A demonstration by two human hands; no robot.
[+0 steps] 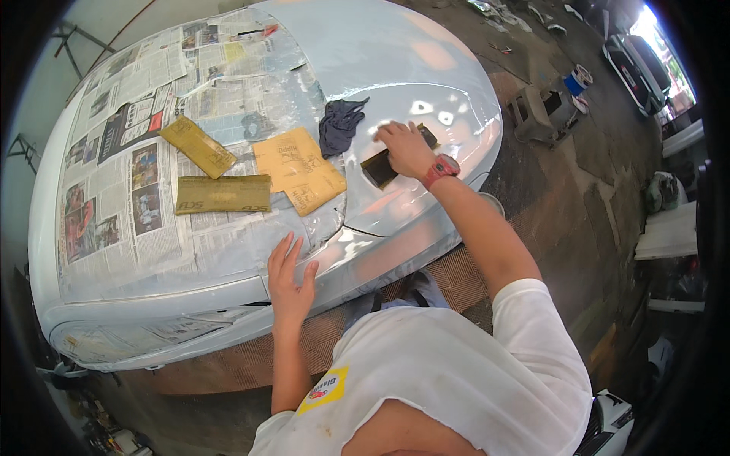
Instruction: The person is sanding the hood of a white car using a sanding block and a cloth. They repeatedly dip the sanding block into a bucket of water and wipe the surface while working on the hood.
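Note:
My right hand, with a red watch on the wrist, is closed over a dark sanding block that lies against the glossy, wet-looking car panel. The block's ends show on both sides of the hand. My left hand has its fingers spread at the near edge of the car body and holds nothing; whether it presses on the surface I cannot tell. A crumpled dark cloth lies left of the block. Beside it are a tan sheet of sandpaper and two folded olive-brown sandpaper pieces, one angled, one straight.
Newspaper masks the car's glass on the left. A stool stands on the floor to the right, with a blue-and-white container near it. A patterned mat lies under the near side. Another car stands far right.

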